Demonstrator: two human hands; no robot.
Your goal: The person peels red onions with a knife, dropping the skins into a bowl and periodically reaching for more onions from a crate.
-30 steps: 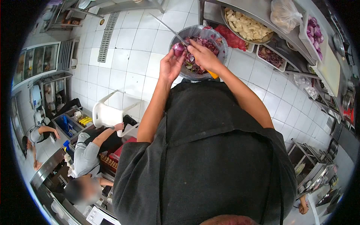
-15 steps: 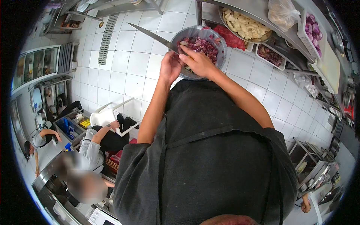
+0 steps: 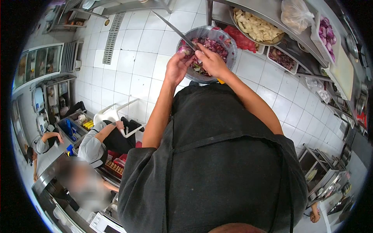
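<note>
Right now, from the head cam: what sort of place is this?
Most likely a commercial kitchen: a long grated floor drain, a knife over a tub of onion scraps, and a basket of purple onions.

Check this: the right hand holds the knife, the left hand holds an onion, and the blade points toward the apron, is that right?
Not quite: in the head view, the blade points away from the apron. The rest stands: the right hand has its grip on the knife, the left hand holds an onion.
</note>
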